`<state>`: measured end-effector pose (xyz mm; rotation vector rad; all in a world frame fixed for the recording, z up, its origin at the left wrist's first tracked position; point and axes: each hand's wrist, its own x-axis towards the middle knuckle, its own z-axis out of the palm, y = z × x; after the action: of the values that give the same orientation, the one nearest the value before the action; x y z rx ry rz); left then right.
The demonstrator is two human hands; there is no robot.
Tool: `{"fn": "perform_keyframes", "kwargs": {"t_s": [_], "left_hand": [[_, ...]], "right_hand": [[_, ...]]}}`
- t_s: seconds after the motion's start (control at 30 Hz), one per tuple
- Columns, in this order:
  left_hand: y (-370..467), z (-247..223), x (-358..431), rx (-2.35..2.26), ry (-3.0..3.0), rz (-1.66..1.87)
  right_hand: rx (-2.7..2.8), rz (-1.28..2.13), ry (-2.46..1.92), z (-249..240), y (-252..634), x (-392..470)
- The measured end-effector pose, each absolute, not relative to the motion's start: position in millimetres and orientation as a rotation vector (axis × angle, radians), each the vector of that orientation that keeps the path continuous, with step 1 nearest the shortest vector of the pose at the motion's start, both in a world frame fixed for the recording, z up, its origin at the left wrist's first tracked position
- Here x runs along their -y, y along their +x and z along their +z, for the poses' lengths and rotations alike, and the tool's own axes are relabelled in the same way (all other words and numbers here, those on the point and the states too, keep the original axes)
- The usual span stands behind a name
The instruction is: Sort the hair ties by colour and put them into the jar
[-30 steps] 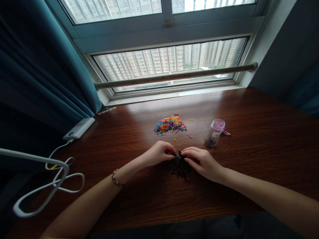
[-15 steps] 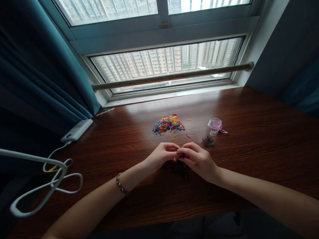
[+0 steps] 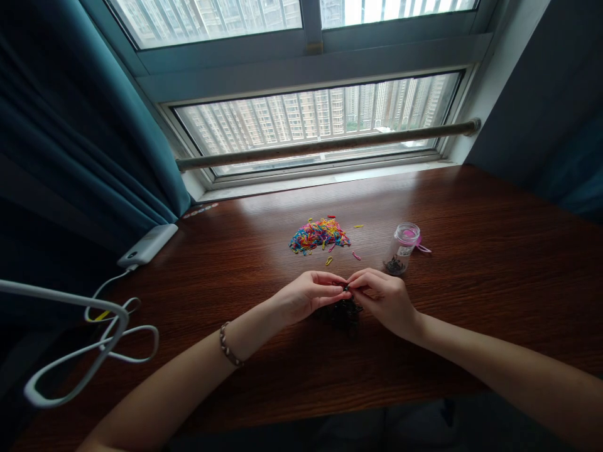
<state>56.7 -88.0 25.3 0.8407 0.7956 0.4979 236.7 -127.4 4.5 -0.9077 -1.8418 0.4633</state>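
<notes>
My left hand [image 3: 308, 294] and my right hand [image 3: 384, 298] meet over the table, fingertips pinched together. Between them is a small dark piece [image 3: 347, 288], mostly covered by the fingers; it looks like a small pin or loop. Right below the fingers lies a heap of similar dark pieces [image 3: 346, 315] on the wood. Just beyond my right hand stands a clear jar [image 3: 405, 242], lid off, with some dark pieces [image 3: 394, 266] at its bottom. Farther from my hands is a heap of small, brightly coloured loop-shaped pins [image 3: 320, 235].
A few loose coloured pieces, one a yellow loop [image 3: 329, 260], lie around the coloured heap. A pink lid [image 3: 419, 242] is behind the jar. At left are a white power bank [image 3: 148, 245] and a looping white cable [image 3: 125, 320]. The window bar [image 3: 330, 147] runs beyond the table [image 3: 494, 251].
Both hands have shifted slightly right, and the left fingers are straighter. More of the dark heap beneath them shows. The view has moved a little.
</notes>
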Motion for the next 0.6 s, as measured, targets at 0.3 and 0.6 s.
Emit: {"fn": "perform_keyframes", "kwargs": {"t_s": [0.3, 0.6], "left_hand": [[61.2, 22.3, 95.9, -0.898, 1.027, 0.614], [59.1, 20.5, 92.0, -0.919, 1.016, 0.674]], "right_hand": [[1.865, 0.456, -0.897, 7.1, 237.9, 128.8], [1.612, 0.749, -1.006, 2.9, 236.7, 129.5]]}}
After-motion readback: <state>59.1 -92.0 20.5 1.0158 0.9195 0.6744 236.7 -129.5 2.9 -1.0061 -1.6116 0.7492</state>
